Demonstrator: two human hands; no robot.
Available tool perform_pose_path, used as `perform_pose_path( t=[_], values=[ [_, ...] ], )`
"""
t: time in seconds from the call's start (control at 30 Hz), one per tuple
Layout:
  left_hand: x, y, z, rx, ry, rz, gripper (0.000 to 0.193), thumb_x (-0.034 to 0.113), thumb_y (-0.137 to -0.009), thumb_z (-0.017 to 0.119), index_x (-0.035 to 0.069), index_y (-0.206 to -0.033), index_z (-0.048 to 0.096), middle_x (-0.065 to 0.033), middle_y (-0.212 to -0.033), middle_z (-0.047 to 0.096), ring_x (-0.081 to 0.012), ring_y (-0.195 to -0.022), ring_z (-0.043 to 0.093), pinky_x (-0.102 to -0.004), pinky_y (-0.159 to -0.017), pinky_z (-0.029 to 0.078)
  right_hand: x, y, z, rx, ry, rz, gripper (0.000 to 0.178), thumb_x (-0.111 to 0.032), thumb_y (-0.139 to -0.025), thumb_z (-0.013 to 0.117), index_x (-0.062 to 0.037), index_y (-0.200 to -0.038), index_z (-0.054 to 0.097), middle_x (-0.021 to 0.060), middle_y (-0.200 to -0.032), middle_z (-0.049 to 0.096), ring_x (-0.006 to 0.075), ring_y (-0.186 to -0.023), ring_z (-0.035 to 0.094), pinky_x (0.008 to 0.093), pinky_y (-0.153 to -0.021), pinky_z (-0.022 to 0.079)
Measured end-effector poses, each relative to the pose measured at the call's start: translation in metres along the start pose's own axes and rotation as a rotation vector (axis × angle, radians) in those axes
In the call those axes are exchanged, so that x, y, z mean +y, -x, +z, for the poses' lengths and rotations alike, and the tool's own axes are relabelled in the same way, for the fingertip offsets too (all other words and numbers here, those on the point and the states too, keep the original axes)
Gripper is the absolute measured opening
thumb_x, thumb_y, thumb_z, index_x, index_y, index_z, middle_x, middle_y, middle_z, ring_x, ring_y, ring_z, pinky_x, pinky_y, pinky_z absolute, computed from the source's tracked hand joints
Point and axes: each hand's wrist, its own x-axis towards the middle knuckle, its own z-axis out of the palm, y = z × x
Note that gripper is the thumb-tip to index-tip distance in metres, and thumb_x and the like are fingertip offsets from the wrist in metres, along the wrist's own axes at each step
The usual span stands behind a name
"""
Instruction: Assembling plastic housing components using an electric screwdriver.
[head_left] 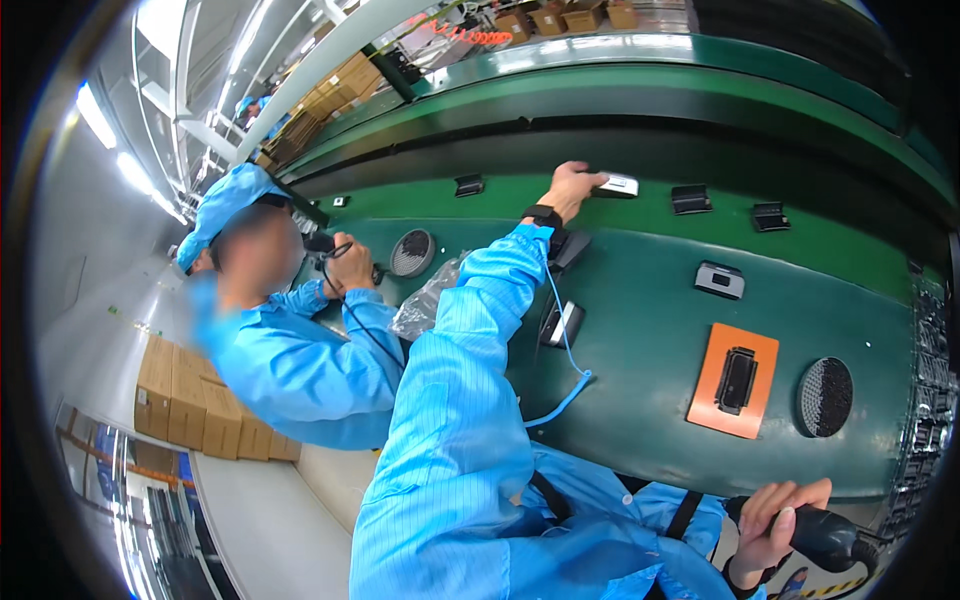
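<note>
Small silver-and-black device (617, 185), lying on the green belt (640, 215) in the upper middle of the frame, has the fingers of the left hand (572, 188) closed over its near end, the blue-sleeved arm stretched far out to it. Right hand (770, 525), at the lower right, is wrapped around a black handheld tool (828, 536). On the green counter (640, 340) at the right lie an orange pad (733, 380) carrying a black part and a round black mesh disc (825, 397), while a co-worker in a blue cap (228, 205) sits at the left.
</note>
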Motion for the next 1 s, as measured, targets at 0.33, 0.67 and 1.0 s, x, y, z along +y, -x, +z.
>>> perform_pose_path(
  t=[0.33,0.67,1.0],
  values=[
    [0.094,0.22,0.088,-0.88,-0.3,0.539,0.057,-0.003,-0.09,0.066,0.007,-0.145,0.053,0.0009,-0.098,0.052,-0.0095,-0.086,0.05,-0.0261,-0.077,0.044,-0.001,-0.027,-0.01,0.071,0.096,0.241,0.02,-0.013,-0.098,0.06,-0.0007,-0.102,0.044,0.0065,-0.063,0.048,0.0117,-0.047,0.045,0.0262,-0.044,0.039],
    [0.055,0.215,0.151,-1.198,-0.628,1.039,0.022,-0.006,-0.084,0.066,0.008,-0.102,0.067,-0.0033,-0.099,0.064,-0.0255,-0.097,0.056,-0.0389,-0.09,0.044,0.001,-0.002,-0.032,0.179,0.132,0.187,0.017,-0.013,-0.1,0.054,-0.002,-0.1,0.042,0.0041,-0.063,0.042,0.0101,-0.043,0.039,0.0247,-0.04,0.037],
    [0.072,0.193,0.146,-1.345,-0.677,1.321,0.022,0.017,-0.078,0.075,0.016,-0.099,0.068,0.0027,-0.1,0.065,-0.0221,-0.102,0.056,-0.0402,-0.086,0.041,0.02,-0.013,-0.026,0.228,0.068,0.242,0.019,-0.014,-0.1,0.058,-0.0047,-0.1,0.042,0.002,-0.063,0.038,0.0096,-0.048,0.037,0.0247,-0.041,0.034]
  ],
)
